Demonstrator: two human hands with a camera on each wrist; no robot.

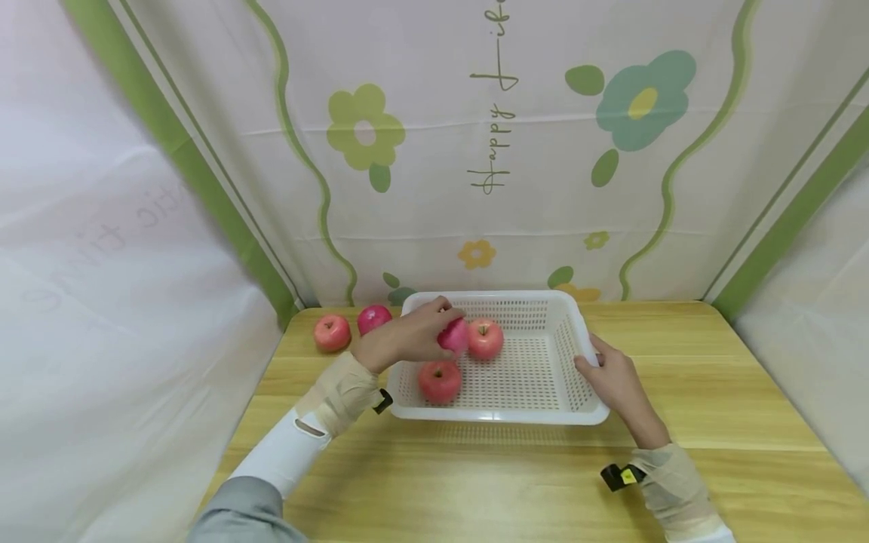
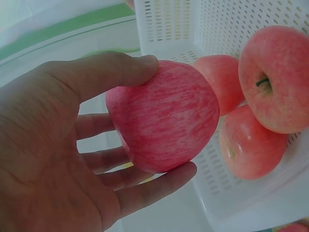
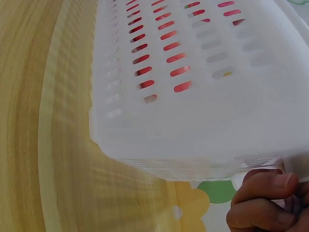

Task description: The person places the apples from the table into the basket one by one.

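Observation:
My left hand (image 1: 417, 333) holds a pinkish-red apple (image 2: 164, 116) over the left part of a white perforated plastic basket (image 1: 489, 416), thumb on one side and fingers round the other. Inside the basket, one red apple (image 1: 439, 381) sits near the front left and another apple (image 1: 485, 338) lies farther back. The left wrist view has three apples in the basket beyond the held one; in the head view one is hidden. At the basket's right end, my right hand (image 1: 618, 381) grips the rim, with curled fingers (image 3: 263, 193) visible in the right wrist view.
Left of the basket, a light red apple (image 1: 332, 332) and a deeper pink apple (image 1: 375, 320) rest on the wooden table (image 1: 489, 483). A flower-printed curtain (image 1: 441, 219) rises behind the table's back edge, with white fabric on both sides.

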